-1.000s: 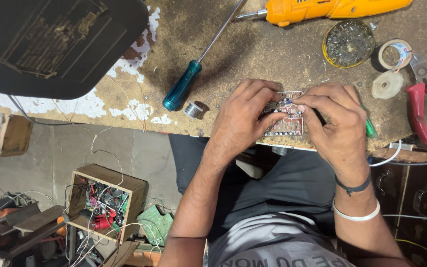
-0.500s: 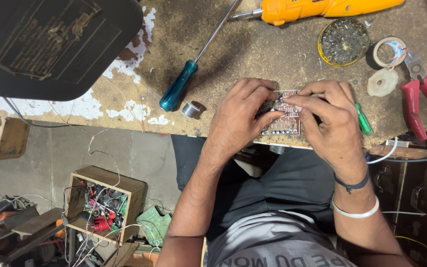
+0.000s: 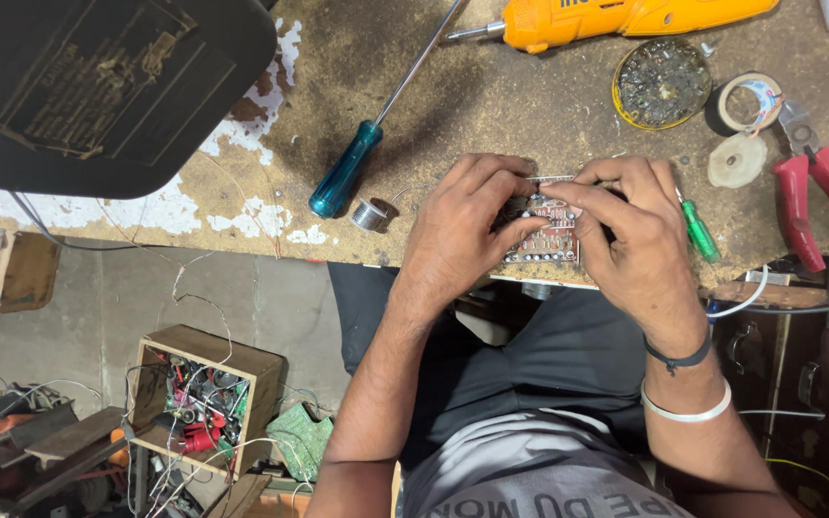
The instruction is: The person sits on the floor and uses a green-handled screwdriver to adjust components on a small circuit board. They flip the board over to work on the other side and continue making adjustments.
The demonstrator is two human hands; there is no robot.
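A small circuit board (image 3: 547, 235) with rows of parts rests at the near edge of the worn workbench (image 3: 520, 105). My left hand (image 3: 467, 225) grips its left side, fingers curled over the top. My right hand (image 3: 626, 230) holds the right side, with thumb and forefinger pinching at the board's upper edge, where a thin metal wire or lead shows. A small green-handled screwdriver (image 3: 698, 230) lies just right of my right hand.
On the bench lie a blue-handled screwdriver (image 3: 345, 171), a solder spool (image 3: 369, 214), an orange electric screwdriver (image 3: 626, 17), a round tin of scraps (image 3: 662, 82), a tape roll (image 3: 750, 100) and red pliers (image 3: 817, 192). A black device (image 3: 98, 86) sits left. Below, a wooden box of parts (image 3: 199, 403).
Both hands stay on the board with only slight finger shifts. The view has drifted a little.
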